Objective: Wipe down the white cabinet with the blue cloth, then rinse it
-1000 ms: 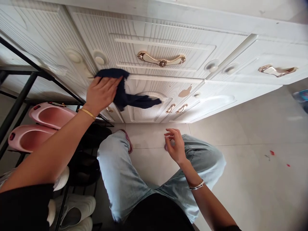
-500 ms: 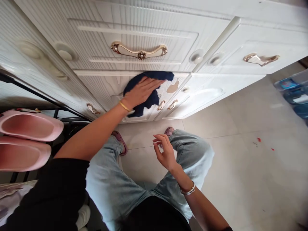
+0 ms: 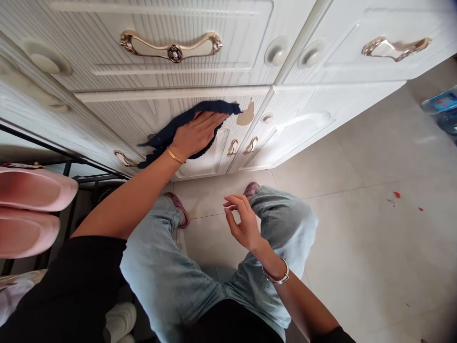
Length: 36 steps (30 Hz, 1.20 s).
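Observation:
My left hand (image 3: 196, 134) lies with extended fingers over a dark navy cloth (image 3: 167, 133), pressing it against a white lower cabinet door (image 3: 143, 109). The cloth is spread and wrinkled, with a ragged tail trailing down to the left beneath my wrist; part of it is hidden by the hand. Just right of the fingertips, a beige peeled patch (image 3: 246, 114) shows on the door. Above my right thigh, my right hand (image 3: 243, 221) hovers with loosely bent fingers apart and nothing in it.
Ornate handles (image 3: 171, 46) and round knobs (image 3: 277, 56) stick out from the cabinet fronts. Pink clogs (image 3: 32, 190) sit on a black rack (image 3: 96, 178) at the left. Plastic bottles (image 3: 442, 105) stand far right. Small red scraps (image 3: 397, 195) lie on the tiled floor.
My left hand and the cloth have slid a little left along the door, and the cloth now stretches farther left. The view has shifted slightly. My right hand stays in place.

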Each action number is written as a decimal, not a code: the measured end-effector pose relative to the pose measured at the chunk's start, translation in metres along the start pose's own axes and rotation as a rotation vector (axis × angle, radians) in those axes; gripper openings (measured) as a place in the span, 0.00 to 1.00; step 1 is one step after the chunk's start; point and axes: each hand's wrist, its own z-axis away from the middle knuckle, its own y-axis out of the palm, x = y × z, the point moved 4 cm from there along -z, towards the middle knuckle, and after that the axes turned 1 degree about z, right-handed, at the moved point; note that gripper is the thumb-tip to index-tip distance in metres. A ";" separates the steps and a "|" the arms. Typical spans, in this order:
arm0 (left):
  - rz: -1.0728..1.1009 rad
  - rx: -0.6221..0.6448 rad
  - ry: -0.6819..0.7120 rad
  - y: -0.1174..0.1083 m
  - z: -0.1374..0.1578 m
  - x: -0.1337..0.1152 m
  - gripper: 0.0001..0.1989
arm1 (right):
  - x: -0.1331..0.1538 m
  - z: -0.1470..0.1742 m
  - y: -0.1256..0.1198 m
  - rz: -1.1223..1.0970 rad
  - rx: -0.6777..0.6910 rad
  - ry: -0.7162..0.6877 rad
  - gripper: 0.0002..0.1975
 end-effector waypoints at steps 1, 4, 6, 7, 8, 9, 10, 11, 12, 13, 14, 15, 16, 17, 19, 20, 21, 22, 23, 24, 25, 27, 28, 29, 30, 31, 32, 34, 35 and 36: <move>-0.012 0.000 -0.001 0.001 0.002 0.000 0.29 | -0.003 0.003 -0.002 -0.004 -0.006 0.011 0.18; -0.062 0.018 -0.058 -0.003 0.024 0.011 0.27 | -0.019 0.015 -0.007 -0.021 -0.014 0.069 0.16; -0.049 0.000 -0.111 -0.006 0.030 0.014 0.27 | -0.028 0.021 -0.010 -0.024 -0.019 0.106 0.16; -0.030 -0.011 -0.131 -0.006 0.027 0.012 0.27 | -0.031 0.023 -0.010 -0.025 -0.020 0.119 0.15; -0.009 -0.027 -0.143 -0.005 0.022 0.008 0.28 | -0.032 0.024 -0.011 -0.028 -0.020 0.124 0.15; 0.007 -0.035 -0.150 -0.002 0.015 0.002 0.28 | -0.032 0.023 -0.011 -0.034 -0.019 0.124 0.15; 0.020 -0.047 -0.162 0.002 0.009 -0.004 0.28 | -0.031 0.023 -0.011 -0.043 -0.019 0.121 0.16; 0.038 -0.045 -0.182 0.006 0.004 -0.008 0.28 | -0.029 0.021 -0.011 -0.055 -0.018 0.117 0.16; 0.060 -0.037 -0.217 0.011 0.001 -0.011 0.28 | -0.028 0.020 -0.011 -0.065 -0.020 0.113 0.17; 0.083 -0.023 -0.255 0.015 0.000 -0.013 0.28 | -0.026 0.018 -0.010 -0.071 -0.022 0.110 0.17; 0.109 -0.006 -0.293 0.019 0.000 -0.013 0.27 | -0.025 0.017 -0.009 -0.072 -0.025 0.109 0.17; 0.136 0.001 -0.318 0.021 0.000 -0.013 0.27 | -0.025 0.016 -0.009 -0.068 -0.025 0.111 0.17; 0.159 -0.011 -0.326 0.020 -0.002 -0.013 0.27 | -0.024 0.014 -0.007 -0.063 -0.022 0.111 0.17; 0.173 -0.042 -0.319 0.018 -0.004 -0.014 0.27 | -0.025 0.013 -0.006 -0.061 -0.018 0.111 0.17; 0.185 -0.137 -0.297 0.011 -0.010 -0.016 0.28 | -0.025 0.011 -0.004 -0.067 -0.011 0.108 0.17; 0.183 -0.180 -0.299 0.009 -0.012 -0.017 0.28 | -0.024 0.010 -0.004 -0.074 -0.008 0.103 0.17; 0.180 -0.207 -0.313 0.008 -0.013 -0.017 0.28 | -0.023 0.007 -0.004 -0.080 -0.009 0.098 0.17; 0.183 -0.222 -0.333 0.010 -0.011 -0.017 0.28 | -0.022 0.003 -0.004 -0.084 -0.017 0.093 0.17; 0.196 -0.225 -0.354 0.013 -0.008 -0.017 0.28 | -0.020 -0.002 -0.004 -0.091 -0.035 0.092 0.16; 0.213 -0.227 -0.373 0.016 -0.004 -0.016 0.27 | -0.019 -0.010 -0.004 -0.110 -0.063 0.099 0.15; 0.228 -0.234 -0.386 0.020 0.001 -0.015 0.27 | -0.018 -0.020 -0.002 -0.152 -0.098 0.117 0.14; 0.233 -0.268 -0.392 0.025 0.009 -0.014 0.26 | -0.019 -0.048 0.005 -0.316 -0.184 0.179 0.11; 0.220 -0.295 -0.392 0.026 0.012 -0.014 0.26 | -0.020 -0.066 0.012 -0.427 -0.228 0.214 0.10; 0.202 -0.332 -0.389 0.026 0.013 -0.014 0.26 | -0.022 -0.086 0.020 -0.538 -0.276 0.230 0.10; 0.183 -0.382 -0.385 0.025 0.014 -0.014 0.26 | -0.023 -0.106 0.028 -0.623 -0.334 0.227 0.11; 0.170 -0.438 -0.381 0.023 0.015 -0.014 0.26 | -0.024 -0.127 0.036 -0.677 -0.394 0.213 0.14; 0.169 -0.496 -0.378 0.021 0.015 -0.014 0.26 | -0.024 -0.147 0.043 -0.707 -0.446 0.193 0.17; 0.203 -0.597 -0.381 0.017 0.014 -0.013 0.24 | -0.025 -0.180 0.056 -0.704 -0.537 0.167 0.22; 0.226 -0.642 -0.387 0.015 0.014 -0.012 0.21 | -0.026 -0.193 0.062 -0.673 -0.581 0.163 0.22; 0.246 -0.689 -0.398 0.014 0.013 -0.011 0.19 | -0.027 -0.201 0.066 -0.629 -0.626 0.165 0.20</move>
